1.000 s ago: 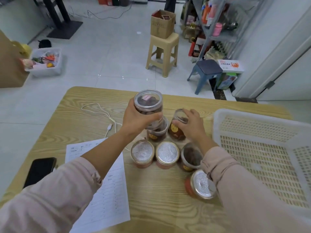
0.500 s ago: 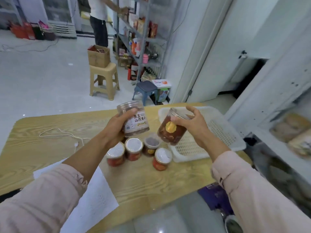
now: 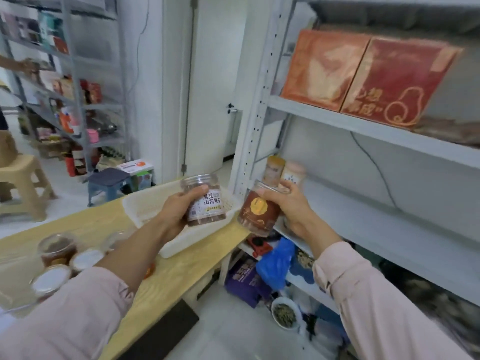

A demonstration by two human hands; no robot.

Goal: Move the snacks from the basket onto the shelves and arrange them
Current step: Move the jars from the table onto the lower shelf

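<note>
the white plastic basket (image 3: pixel 145 206) sits at the far end of a light wood-grain worktop (image 3: pixel 176 279), its lattice bottom showing. just above the basket's right half the left hand (image 3: pixel 174 214) holds a clear snack jar with a white label (image 3: pixel 205 203), fingers wrapped round its side. to the right of the basket, past the worktop's edge, the right hand (image 3: pixel 293 206) grips a brown snack jar with a yellow sticker (image 3: pixel 259 214) at its lid end, the jar tilted, fingers curled over the rim. both jars are in the air, neither on a shelf.

left of the basket and nearer the camera more jars stand on the worktop, blurred: a clear-topped jar of brown snacks (image 3: pixel 57 249) and two foil-lidded jars (image 3: pixel 85 258) beside it.

right of the basket rises a grey metal shelving rack (image 3: pixel 255 120). its middle shelf (image 3: pixel 376 211), about level with the basket, carries two pale canisters (image 3: pixel 272 168) at its left end. the shelf above holds two red gift boxes (image 3: pixel 397 81). low down, below the basket's right corner, lie a blue plastic bag (image 3: pixel 275 261), a purple box (image 3: pixel 244 281) and a bowl of greenish bits (image 3: pixel 284 313).

behind the basket are a white door (image 3: pixel 213 100), a dark blue stool (image 3: pixel 109 180) and a beige stool (image 3: pixel 20 183) on the pale floor (image 3: pixel 233 339), and a second rack (image 3: pixel 78 87) stocked with goods.
</note>
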